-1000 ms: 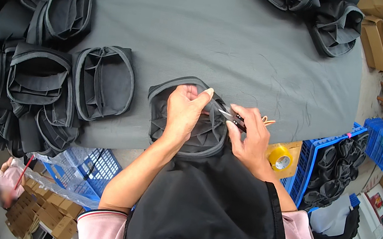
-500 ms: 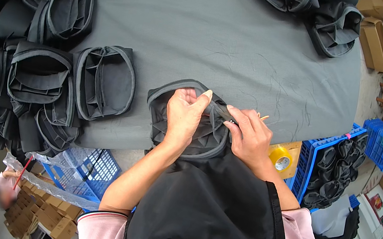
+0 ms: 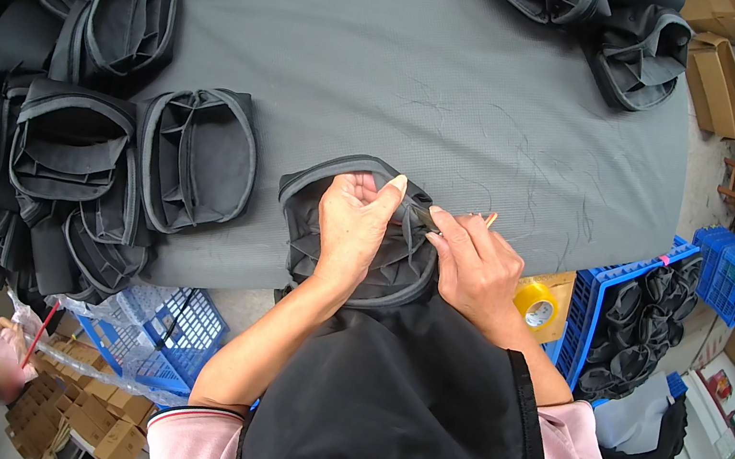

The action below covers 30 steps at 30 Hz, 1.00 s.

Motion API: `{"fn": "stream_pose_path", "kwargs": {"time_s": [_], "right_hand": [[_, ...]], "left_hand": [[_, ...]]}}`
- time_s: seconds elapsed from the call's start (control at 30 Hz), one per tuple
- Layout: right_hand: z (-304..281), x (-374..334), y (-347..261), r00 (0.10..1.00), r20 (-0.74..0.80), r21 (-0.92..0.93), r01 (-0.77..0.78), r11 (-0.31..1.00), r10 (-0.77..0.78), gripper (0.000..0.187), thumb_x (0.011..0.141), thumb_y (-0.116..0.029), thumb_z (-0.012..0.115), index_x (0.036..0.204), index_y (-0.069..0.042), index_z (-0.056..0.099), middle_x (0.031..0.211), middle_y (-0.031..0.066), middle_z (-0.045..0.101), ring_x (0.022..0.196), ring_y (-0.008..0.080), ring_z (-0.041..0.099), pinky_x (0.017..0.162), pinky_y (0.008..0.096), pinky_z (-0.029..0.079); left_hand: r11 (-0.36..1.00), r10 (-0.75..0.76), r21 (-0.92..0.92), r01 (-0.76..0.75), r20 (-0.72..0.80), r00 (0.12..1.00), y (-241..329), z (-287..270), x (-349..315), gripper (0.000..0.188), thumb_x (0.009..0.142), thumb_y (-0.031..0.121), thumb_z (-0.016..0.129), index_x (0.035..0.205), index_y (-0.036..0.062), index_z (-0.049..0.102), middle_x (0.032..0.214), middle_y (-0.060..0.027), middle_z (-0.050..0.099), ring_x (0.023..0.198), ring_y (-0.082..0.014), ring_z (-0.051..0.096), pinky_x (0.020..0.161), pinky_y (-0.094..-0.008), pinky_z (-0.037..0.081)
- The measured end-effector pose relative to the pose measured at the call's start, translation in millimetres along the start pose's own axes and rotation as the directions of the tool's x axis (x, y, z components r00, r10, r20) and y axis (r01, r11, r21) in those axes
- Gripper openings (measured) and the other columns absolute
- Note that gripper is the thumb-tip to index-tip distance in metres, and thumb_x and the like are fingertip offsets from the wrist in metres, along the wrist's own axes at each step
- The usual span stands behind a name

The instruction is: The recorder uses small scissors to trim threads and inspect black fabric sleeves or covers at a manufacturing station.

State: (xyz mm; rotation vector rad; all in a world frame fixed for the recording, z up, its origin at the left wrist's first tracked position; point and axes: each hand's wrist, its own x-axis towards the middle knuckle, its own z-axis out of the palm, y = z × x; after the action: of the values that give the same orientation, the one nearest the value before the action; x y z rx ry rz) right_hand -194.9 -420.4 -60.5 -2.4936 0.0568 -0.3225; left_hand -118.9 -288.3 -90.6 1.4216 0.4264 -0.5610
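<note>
Head view shows the left hand (image 3: 354, 222) in a narrow grip, thumb and fingers pinching fabric at the rim of an open black bag (image 3: 395, 270) at the near edge of the gray desk (image 3: 349, 51). The right hand (image 3: 480, 266), just beside it, has its grip around a small dark tool (image 3: 425, 215) mostly hidden by the fingers; whether its tip touches the fabric, I cannot tell.

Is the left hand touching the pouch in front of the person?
Touching. The head view shows the left hand holding the pouch by its rim, thumb lying against the fabric.
</note>
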Motion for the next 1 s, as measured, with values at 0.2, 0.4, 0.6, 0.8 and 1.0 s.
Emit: {"fn": "stream_pose_path", "kwargs": {"time_s": [0.2, 0.4, 0.6, 0.8, 1.0], "right_hand": [[-6.2, 1.3, 2.5, 0.964, -0.004, 0.359, -0.248, 0.900, 0.267, 0.027, 0.076, -0.003, 0.064, 0.102, -0.001, 0.059, 0.075, 0.0046, 0.055, 0.057, 0.0117, 0.051, 0.051, 0.0237, 0.041], [7.3, 0.1, 17.2, 0.798, 0.262, 0.604, -0.574, 0.553, 0.542, 0.022, 0.079, -0.003, 0.063, 0.098, 0.000, 0.053, 0.073, -0.0025, 0.053, 0.060, 0.0048, 0.044, 0.052, 0.0215, 0.037], [37.2, 5.3, 32.8, 0.834, 0.216, 0.587, -0.526, 0.615, 0.507, 0.014, 0.080, -0.009, 0.065, 0.075, 0.000, 0.055, 0.067, -0.0035, 0.051, 0.055, 0.0051, 0.040, 0.050, 0.0222, 0.035], [39.1, 5.3, 41.9, 0.597, 0.488, 0.753, -0.657, 0.040, 0.637, 0.016, 0.087, -0.017, 0.057, 0.087, -0.001, 0.060, 0.071, 0.0020, 0.056, 0.042, 0.0028, 0.036, 0.037, 0.0189, 0.030], [30.7, -16.6, 36.9, 0.657, 0.375, 0.698, -0.665, 0.267, 0.654, 0.015, 0.088, -0.014, 0.055, 0.089, 0.000, 0.060, 0.070, 0.0005, 0.054, 0.047, 0.0022, 0.038, 0.042, 0.0177, 0.029]], "left_hand": [[0.989, 0.069, 0.127, -0.071, 0.018, 0.997, 16.9, 7.5, -5.0, 0.028, 0.078, 0.016, 0.070, 0.087, -0.0053, 0.054, 0.076, -0.0040, 0.057, 0.063, -0.0069, 0.051, 0.058, -0.0207, 0.044], [0.976, -0.038, 0.216, 0.000, 0.169, 0.985, 22.9, 1.6, 21.2, 0.036, 0.081, 0.026, 0.067, 0.092, -0.0061, 0.057, 0.078, -0.0121, 0.062, 0.072, -0.0130, 0.059, 0.066, -0.0258, 0.048], [0.085, 0.036, 0.810, -0.580, 0.579, 0.815, 38.9, 5.8, -8.5, 0.055, 0.073, 0.044, 0.066, 0.097, -0.0049, 0.057, 0.095, -0.0158, 0.059, 0.094, -0.0279, 0.055, 0.078, -0.0378, 0.044], [0.125, 0.044, 0.846, -0.519, 0.518, 0.854, 19.0, 6.7, 5.3, 0.026, 0.071, 0.019, 0.060, 0.074, -0.0063, 0.055, 0.084, -0.0193, 0.055, 0.085, -0.0340, 0.054, 0.076, -0.0424, 0.044], [0.135, -0.008, 0.851, -0.507, 0.513, 0.859, 18.6, 10.6, 19.4, 0.015, 0.069, 0.006, 0.055, 0.077, -0.0056, 0.056, 0.082, -0.0200, 0.059, 0.084, -0.0351, 0.058, 0.075, -0.0441, 0.047]]}}
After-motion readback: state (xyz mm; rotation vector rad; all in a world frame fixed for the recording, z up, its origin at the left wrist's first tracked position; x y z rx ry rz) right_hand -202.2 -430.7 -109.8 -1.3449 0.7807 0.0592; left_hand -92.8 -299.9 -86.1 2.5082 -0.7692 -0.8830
